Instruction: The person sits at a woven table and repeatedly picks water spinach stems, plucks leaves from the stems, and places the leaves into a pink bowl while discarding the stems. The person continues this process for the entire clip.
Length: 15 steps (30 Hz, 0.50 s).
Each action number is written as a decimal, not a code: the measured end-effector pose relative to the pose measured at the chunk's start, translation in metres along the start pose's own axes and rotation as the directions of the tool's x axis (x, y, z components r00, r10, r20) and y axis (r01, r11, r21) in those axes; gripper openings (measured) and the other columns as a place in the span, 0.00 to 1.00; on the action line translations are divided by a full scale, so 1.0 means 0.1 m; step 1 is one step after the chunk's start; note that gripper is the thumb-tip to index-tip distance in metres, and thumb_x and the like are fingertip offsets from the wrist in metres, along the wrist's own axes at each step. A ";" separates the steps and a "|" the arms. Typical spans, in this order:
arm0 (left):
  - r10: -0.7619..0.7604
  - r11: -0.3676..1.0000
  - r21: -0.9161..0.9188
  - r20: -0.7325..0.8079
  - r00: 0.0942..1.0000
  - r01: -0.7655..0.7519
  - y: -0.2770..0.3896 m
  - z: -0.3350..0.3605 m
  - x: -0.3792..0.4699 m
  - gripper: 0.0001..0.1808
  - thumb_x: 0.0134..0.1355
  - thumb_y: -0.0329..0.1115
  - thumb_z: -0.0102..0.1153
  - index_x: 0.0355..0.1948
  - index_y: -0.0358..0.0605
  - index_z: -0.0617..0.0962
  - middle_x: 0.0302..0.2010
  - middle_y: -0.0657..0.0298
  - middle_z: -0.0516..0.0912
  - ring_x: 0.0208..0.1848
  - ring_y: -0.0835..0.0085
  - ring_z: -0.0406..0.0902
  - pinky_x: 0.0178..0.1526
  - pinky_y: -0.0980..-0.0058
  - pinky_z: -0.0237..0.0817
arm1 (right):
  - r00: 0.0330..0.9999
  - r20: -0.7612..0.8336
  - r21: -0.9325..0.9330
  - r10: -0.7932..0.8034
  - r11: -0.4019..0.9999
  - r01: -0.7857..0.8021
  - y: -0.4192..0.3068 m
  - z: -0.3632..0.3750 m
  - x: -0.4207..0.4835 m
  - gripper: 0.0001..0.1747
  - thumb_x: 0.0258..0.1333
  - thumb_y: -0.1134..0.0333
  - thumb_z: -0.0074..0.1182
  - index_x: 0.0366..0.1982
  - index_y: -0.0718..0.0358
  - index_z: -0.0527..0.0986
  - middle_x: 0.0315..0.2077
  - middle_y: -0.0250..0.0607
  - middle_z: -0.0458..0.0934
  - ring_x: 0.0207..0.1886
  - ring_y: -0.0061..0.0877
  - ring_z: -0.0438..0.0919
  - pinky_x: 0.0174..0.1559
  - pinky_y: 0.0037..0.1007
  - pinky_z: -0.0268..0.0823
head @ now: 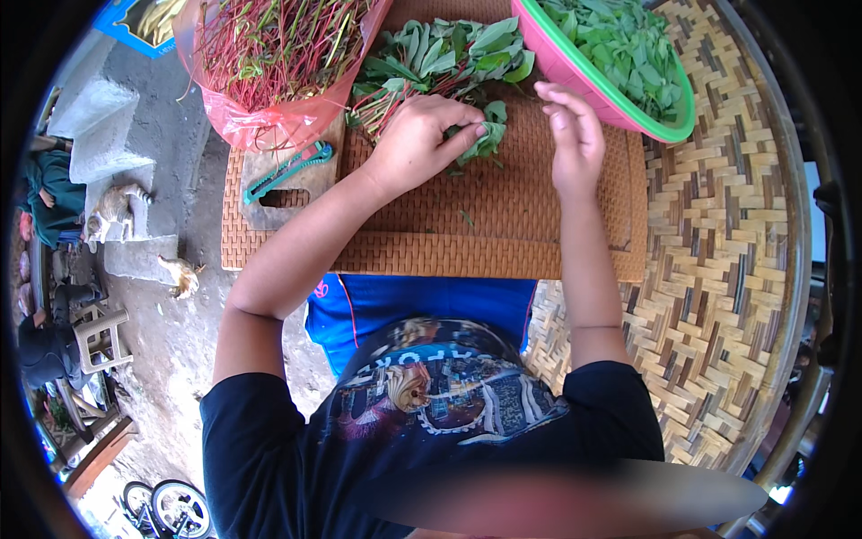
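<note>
Between the thumb and fingers of my left hand is a small bunch of green leaves, held low over the brown woven-pattern table. My right hand is raised near the basin's side, fingers slightly curled and apart, with nothing visible in it. Just beyond my left hand lies a heap of leafy greens with red stems. A pink basin with a green rim at the upper right holds loose green leaves. Bare red and green stems fill a red translucent plastic bag at the upper left.
A teal utility knife rests on a wooden cutting board at the table's left. Woven bamboo matting spans the right side. On the left are concrete steps, a cat, a chicken and a plastic stool.
</note>
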<state>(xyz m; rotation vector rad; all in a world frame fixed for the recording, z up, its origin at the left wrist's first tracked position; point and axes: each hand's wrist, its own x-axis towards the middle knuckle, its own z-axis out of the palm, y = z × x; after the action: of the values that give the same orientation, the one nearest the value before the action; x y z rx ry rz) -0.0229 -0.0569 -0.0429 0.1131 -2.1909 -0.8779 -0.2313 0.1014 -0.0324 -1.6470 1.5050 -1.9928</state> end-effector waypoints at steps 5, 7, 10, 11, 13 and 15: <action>0.002 0.999 0.031 0.073 0.997 -0.005 -0.03 -0.02 -0.03 0.08 0.70 0.34 0.75 0.45 0.42 0.91 0.43 0.56 0.95 0.47 0.53 0.91 0.55 0.56 0.78 | 0.960 0.275 -0.390 -0.058 0.906 0.167 -0.09 0.17 -0.01 0.28 0.58 0.59 0.83 0.56 0.63 0.88 0.54 0.43 0.91 0.59 0.38 0.86 0.64 0.42 0.77; 0.038 0.997 0.060 0.061 0.997 -0.042 -0.04 -0.01 -0.03 0.07 0.70 0.34 0.75 0.44 0.42 0.91 0.42 0.56 0.95 0.46 0.53 0.91 0.54 0.56 0.78 | 0.962 0.271 -0.391 -0.026 0.911 0.135 -0.07 0.27 -0.06 0.25 0.55 0.62 0.84 0.52 0.64 0.89 0.47 0.44 0.92 0.55 0.38 0.87 0.59 0.40 0.80; 0.027 0.995 0.093 0.065 0.998 -0.033 -0.06 0.01 -0.03 0.07 0.64 0.34 0.76 0.41 0.46 0.91 0.39 0.60 0.94 0.44 0.55 0.90 0.54 0.55 0.78 | 0.966 0.253 -0.415 0.045 0.908 0.066 -0.05 0.30 -0.10 0.17 0.57 0.64 0.82 0.45 0.66 0.91 0.37 0.44 0.91 0.50 0.38 0.87 0.54 0.40 0.80; 0.030 0.993 0.116 0.075 0.997 -0.038 -0.07 0.02 -0.03 0.07 0.64 0.34 0.76 0.41 0.46 0.91 0.39 0.59 0.94 0.44 0.55 0.90 0.54 0.55 0.78 | 0.960 0.277 -0.429 0.036 0.899 0.090 -0.04 0.29 -0.09 0.17 0.56 0.65 0.82 0.45 0.65 0.91 0.37 0.44 0.91 0.49 0.38 0.87 0.54 0.40 0.80; 0.018 0.987 0.156 0.099 0.995 -0.033 -0.07 0.03 -0.03 0.07 0.64 0.33 0.76 0.41 0.46 0.91 0.38 0.59 0.94 0.43 0.55 0.91 0.54 0.55 0.79 | 0.950 0.312 -0.459 0.017 0.878 0.135 -0.03 0.26 -0.08 0.16 0.56 0.66 0.81 0.44 0.64 0.92 0.37 0.42 0.90 0.47 0.40 0.86 0.53 0.41 0.79; 0.020 0.987 0.156 0.102 0.995 -0.036 -0.07 0.03 -0.03 0.07 0.63 0.33 0.75 0.41 0.45 0.91 0.38 0.59 0.94 0.43 0.55 0.90 0.54 0.54 0.79 | 0.941 0.339 -0.486 -0.028 0.851 0.200 -0.03 0.24 -0.06 0.14 0.56 0.67 0.80 0.43 0.63 0.92 0.36 0.40 0.90 0.46 0.41 0.85 0.52 0.42 0.78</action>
<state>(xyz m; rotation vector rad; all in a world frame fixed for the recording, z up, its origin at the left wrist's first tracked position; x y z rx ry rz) -0.0240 -0.0595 -0.0507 0.1168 -2.3492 -0.7080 -0.2082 0.0927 -0.0365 -2.1780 1.9516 -1.3232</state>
